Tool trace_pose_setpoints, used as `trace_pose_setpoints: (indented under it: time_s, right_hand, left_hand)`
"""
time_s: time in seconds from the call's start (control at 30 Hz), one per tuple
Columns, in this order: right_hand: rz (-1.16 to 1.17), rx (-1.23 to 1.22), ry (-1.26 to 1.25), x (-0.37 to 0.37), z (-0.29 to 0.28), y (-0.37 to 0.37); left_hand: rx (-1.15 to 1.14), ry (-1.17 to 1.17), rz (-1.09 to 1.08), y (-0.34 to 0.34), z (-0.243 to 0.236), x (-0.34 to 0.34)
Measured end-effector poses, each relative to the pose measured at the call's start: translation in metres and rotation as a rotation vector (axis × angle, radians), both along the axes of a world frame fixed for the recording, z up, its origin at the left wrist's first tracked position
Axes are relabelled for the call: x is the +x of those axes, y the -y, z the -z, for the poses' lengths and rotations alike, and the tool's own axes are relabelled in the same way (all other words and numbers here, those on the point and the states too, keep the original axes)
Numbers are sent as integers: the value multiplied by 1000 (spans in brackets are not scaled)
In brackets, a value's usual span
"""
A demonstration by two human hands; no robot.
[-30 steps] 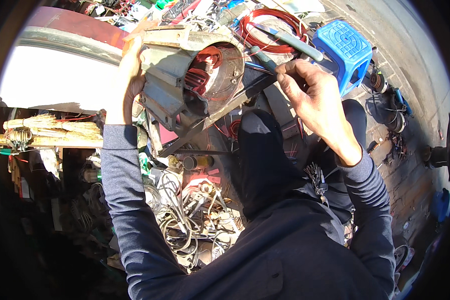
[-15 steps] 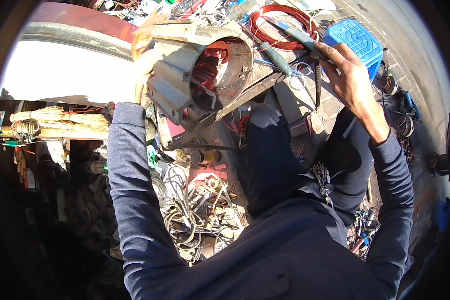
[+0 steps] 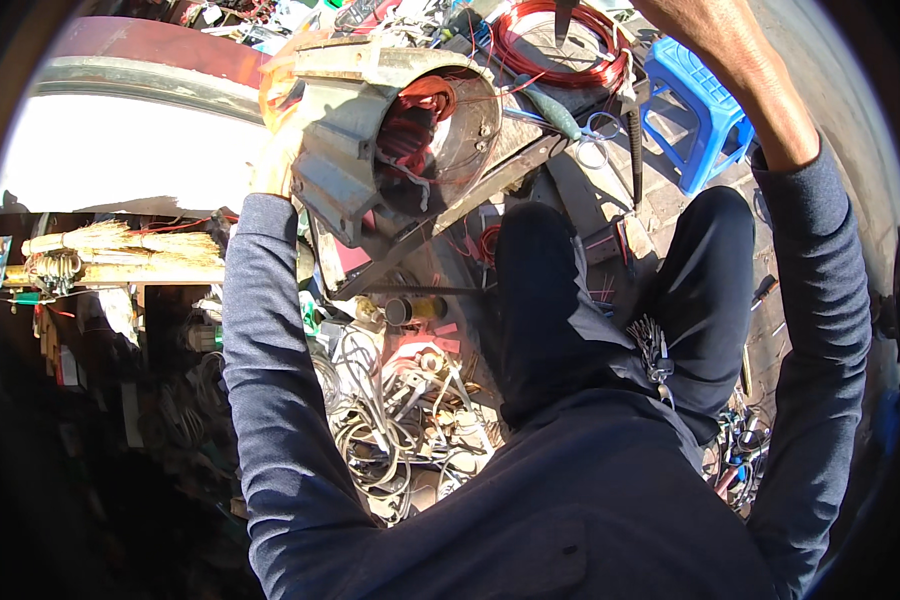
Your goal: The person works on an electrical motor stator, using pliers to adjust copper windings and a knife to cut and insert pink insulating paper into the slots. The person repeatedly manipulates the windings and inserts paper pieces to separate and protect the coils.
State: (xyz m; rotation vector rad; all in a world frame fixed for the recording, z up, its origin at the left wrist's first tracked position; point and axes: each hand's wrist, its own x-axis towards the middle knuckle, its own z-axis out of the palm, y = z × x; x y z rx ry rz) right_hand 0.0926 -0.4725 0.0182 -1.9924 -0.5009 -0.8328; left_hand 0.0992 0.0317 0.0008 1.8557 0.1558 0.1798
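A grey finned metal motor housing (image 3: pixel 335 150) lies tilted on the work stand, its round opening toward me. Inside are red-coated windings (image 3: pixel 410 125) and a loose pale cord. My left hand (image 3: pixel 282 160), washed out by sunlight, grips the housing's left side; its fingers are partly hidden. My right hand (image 3: pixel 695 15) is raised at the top edge, its fingers cut off by the frame. A dark tapered tool tip (image 3: pixel 564 22) shows left of it; what holds it is out of sight. A green-handled tool (image 3: pixel 550 108) and scissors (image 3: pixel 598 140) lie right of the housing.
A coil of red wire (image 3: pixel 505 45) lies behind the tools. At the right stands a blue plastic stool (image 3: pixel 710 110). Tangled cables and scrap (image 3: pixel 380 430) cover the ground below, near a straw broom (image 3: pixel 100 238) at the left. Keys (image 3: pixel 652 350) hang at my waist.
My right hand has moved up, partly out of view, with the grey-handled bladed tool it held no longer recognisable. The blue stool shows more fully. My left hand stays on the motor housing.
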Motion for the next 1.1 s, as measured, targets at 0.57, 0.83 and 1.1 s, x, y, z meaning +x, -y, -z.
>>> trace_pose_setpoints:
  time_s: [0.57, 0.83, 1.1]
  right_hand:
    - [-139, 270, -79, -110, 30, 86]
    - [-269, 461, -359, -151, 39, -65]
    - [-559, 144, 124, -79, 56, -99]
  left_hand:
    - [-109, -57, 27, -15, 15, -10]
    - [-71, -25, 15, -15, 21, -10]
    - [-63, -27, 26, -13, 19, -7]
